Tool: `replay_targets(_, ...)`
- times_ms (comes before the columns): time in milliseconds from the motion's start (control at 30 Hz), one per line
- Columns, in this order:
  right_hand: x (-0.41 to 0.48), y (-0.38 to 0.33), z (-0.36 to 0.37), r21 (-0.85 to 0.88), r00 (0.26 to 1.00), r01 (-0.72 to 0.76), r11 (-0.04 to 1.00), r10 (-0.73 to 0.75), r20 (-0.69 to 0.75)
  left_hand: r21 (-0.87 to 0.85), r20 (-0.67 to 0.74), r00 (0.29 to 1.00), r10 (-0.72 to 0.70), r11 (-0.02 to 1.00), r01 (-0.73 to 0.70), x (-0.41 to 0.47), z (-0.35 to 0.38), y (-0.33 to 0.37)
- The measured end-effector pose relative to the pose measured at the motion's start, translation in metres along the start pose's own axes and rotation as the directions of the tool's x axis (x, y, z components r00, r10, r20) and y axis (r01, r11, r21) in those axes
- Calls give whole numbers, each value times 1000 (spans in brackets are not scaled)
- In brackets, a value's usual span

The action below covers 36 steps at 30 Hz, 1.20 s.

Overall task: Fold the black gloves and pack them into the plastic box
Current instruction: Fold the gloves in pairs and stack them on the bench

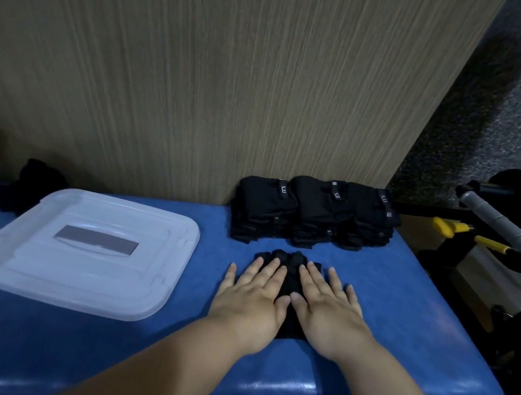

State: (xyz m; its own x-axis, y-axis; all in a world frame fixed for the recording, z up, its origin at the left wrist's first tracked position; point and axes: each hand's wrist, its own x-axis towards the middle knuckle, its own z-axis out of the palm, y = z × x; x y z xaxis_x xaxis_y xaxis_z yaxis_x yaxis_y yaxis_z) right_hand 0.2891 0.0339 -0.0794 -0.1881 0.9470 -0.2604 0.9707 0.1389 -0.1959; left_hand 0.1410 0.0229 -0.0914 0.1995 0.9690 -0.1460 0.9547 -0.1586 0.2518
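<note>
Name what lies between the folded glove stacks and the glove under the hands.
Only a narrow bare strip of blue bench, in the head view.

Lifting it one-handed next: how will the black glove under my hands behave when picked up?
Probably floppy: the black glove lies pressed flat beneath the left hand and right hand, so it would likely droop and unfold. Likely light, being soft fabric. It shouldn't roll on the blue bench.

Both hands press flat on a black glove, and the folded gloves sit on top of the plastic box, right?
No. The left hand and right hand press flat on the glove, but the folded gloves sit on the blue bench, right of the plastic box, as the head view shows.
</note>
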Motion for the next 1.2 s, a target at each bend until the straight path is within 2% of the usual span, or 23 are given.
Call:
replay_targets(167, 0, 1, -2, 8, 1000, 7, 1000, -7, -7, -40, -19, 1000, 4, 999, -4, -1, -1, -2)
replay_targets(267, 0, 0, -5, 50, 999, 19, 999, -17, -41, -124, -68, 998, 18, 992, -27, -5, -4, -7)
replay_targets(433, -2, -13, -14, 99, 963, 113, 989, -84, -256, -231, -136, 991, -17, 973, -15, -25, -20, -22)
replay_targets(600, -4, -49, -10, 54, 870, 326, 944, -277, -409, -76, -296, 953, -68, 996, 47, -49, -35, -58)
replay_targets(767, -6, -95, 0, 28, 805, 467, 884, -411, -427, -101, -353, 910, -218, 976, 195, -77, -45, -111)
replay_targets(900, 2, -135, 13, 73, 798, 510, 857, -440, -413, -153, -339, 876, -342, 939, 308, -96, -49, -156)
replay_targets(1200, 41, -239, 29, 80, 791, 578, 812, -534, -298, -226, -335, 796, -503, 864, 451, -117, -64, -245)
